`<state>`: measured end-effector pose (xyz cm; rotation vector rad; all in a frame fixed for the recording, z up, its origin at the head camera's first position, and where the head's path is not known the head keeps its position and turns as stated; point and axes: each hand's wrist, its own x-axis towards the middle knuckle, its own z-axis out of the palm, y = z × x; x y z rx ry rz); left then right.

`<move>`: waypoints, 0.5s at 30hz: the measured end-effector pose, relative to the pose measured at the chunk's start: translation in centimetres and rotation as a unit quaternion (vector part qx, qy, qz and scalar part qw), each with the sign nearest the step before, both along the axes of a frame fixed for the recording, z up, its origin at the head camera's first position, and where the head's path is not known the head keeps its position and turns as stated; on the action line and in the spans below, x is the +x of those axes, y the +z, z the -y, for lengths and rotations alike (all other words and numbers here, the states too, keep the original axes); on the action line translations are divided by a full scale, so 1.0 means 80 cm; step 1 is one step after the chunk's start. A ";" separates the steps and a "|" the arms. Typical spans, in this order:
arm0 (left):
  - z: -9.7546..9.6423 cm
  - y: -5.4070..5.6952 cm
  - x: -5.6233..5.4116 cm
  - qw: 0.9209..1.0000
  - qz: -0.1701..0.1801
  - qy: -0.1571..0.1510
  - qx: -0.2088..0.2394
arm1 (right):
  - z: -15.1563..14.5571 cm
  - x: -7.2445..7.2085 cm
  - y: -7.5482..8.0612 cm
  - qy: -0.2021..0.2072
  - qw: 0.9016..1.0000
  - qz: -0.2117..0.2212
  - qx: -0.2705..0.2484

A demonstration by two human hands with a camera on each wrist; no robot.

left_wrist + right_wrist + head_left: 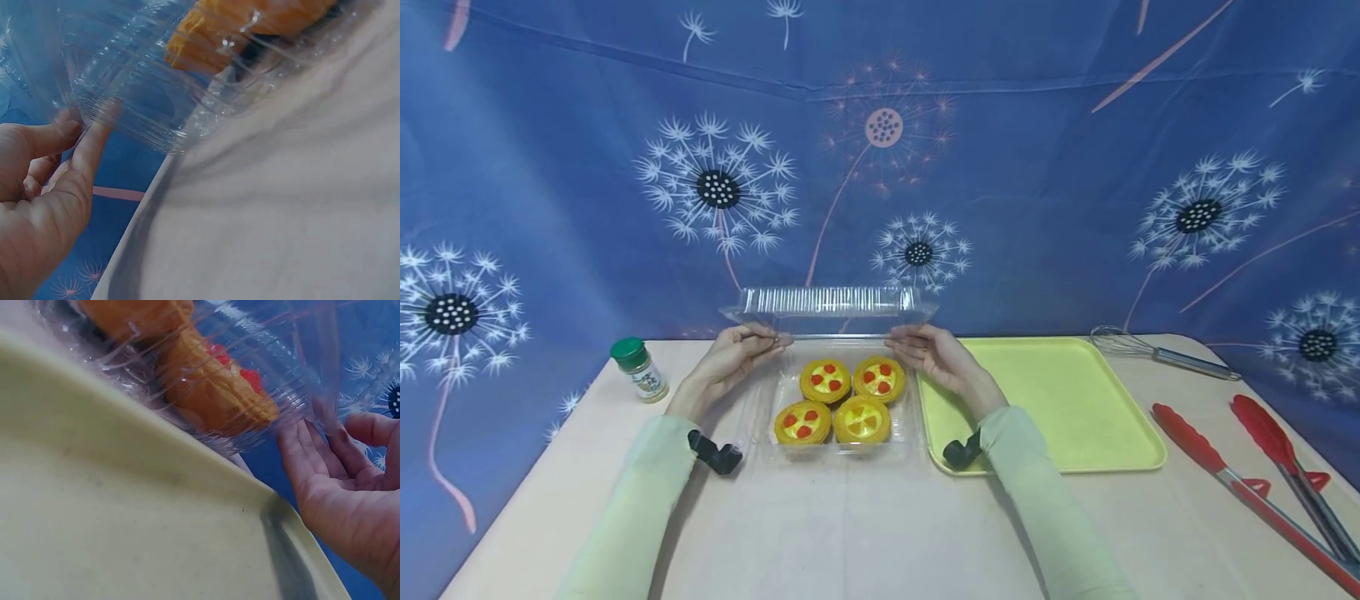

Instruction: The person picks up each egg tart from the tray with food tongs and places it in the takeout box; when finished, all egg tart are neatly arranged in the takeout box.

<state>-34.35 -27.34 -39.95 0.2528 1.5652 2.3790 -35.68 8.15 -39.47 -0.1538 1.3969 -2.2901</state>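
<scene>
A clear plastic clamshell container (760, 429) lies on the table with its lid (831, 300) raised at the back. Inside sit several egg tarts (862, 419), some with red pieces on top and one with yellow wedges. At the back left corner, near the hinge, my left hand (734, 360) pinches the plastic edge between thumb and fingers. My right hand (942, 360) holds the matching corner on the right. From the left wrist, the thumb and forefinger (91, 147) meet at the clear edge. The right wrist view shows fingers (306, 450) against the ribbed side, close to a tart (206, 387).
A yellow tray (1060, 408) is just right of the container, under my right forearm. Behind it lies a whisk (1161, 354). Red-tipped tongs (1262, 492) occupy the right side. A green-capped seasoning jar (640, 371) stands at the left. Blue dandelion-print cloth (1015, 183) hangs behind.
</scene>
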 end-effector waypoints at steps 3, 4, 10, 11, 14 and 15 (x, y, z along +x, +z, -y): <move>0.001 0.000 0.002 1.000 -0.001 0.007 -0.028 | 0.000 0.000 -0.001 -0.006 1.000 -0.002 0.020; 0.001 -0.001 0.002 0.999 -0.005 0.009 -0.047 | 0.000 0.000 -0.001 -0.007 1.000 0.000 0.019; 0.002 -0.002 -0.001 1.000 0.012 0.003 -0.024 | -0.001 -0.001 -0.001 -0.016 1.000 -0.004 0.020; 0.002 -0.001 -0.001 1.000 0.018 0.001 -0.005 | -0.001 -0.001 -0.001 -0.016 0.999 -0.007 0.028; -0.002 -0.003 -0.001 1.000 0.013 0.004 -0.003 | -0.004 0.000 -0.001 -0.012 0.999 -0.016 0.047; -0.004 -0.005 -0.001 1.000 0.012 0.003 -0.008 | -0.007 0.001 -0.001 -0.013 0.998 -0.018 0.053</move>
